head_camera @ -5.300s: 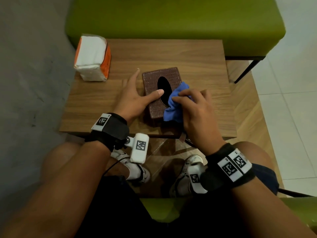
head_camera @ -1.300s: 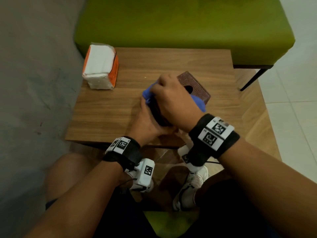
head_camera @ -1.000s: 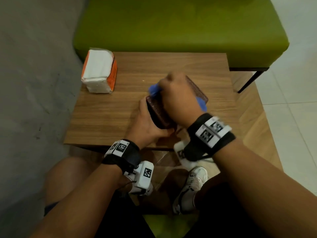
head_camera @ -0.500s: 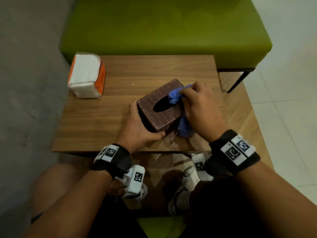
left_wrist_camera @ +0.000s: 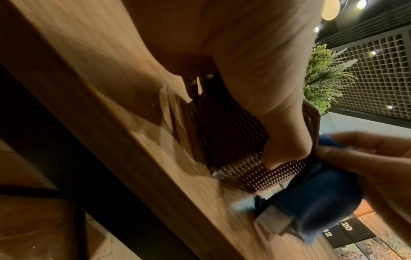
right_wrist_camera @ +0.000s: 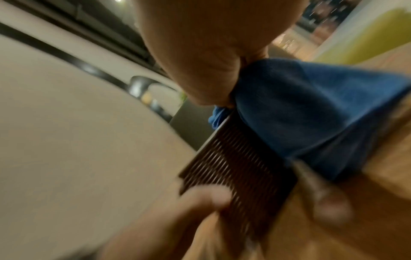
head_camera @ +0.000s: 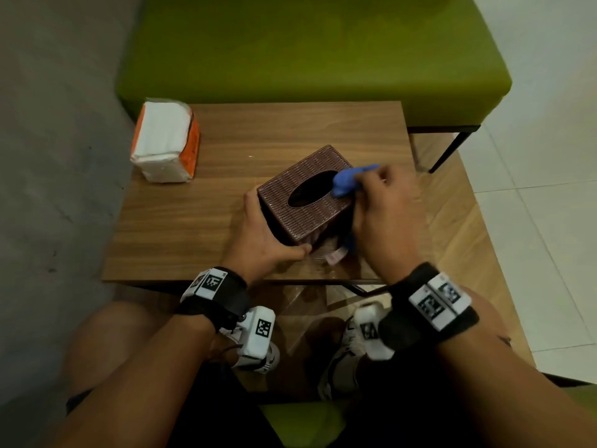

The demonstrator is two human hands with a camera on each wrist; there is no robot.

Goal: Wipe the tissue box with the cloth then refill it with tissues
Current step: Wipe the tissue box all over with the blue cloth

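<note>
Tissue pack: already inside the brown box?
No: the tissue pack sits wrapped at the table's far left corner, apart from the tissue box, whose oval opening looks dark and empty.

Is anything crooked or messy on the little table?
Yes. The brown tissue box sits turned cornerwise to the table's edges, and a crumpled clear wrapper lies beside its near corner. Nothing looks spilled or broken.

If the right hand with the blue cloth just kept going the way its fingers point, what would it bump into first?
Probably the tissue box itself: the right hand holds the cloth at the box's right top edge, fingers aimed leftward across the box. Beyond that, likely bare table. Depth is hard to judge.
</note>
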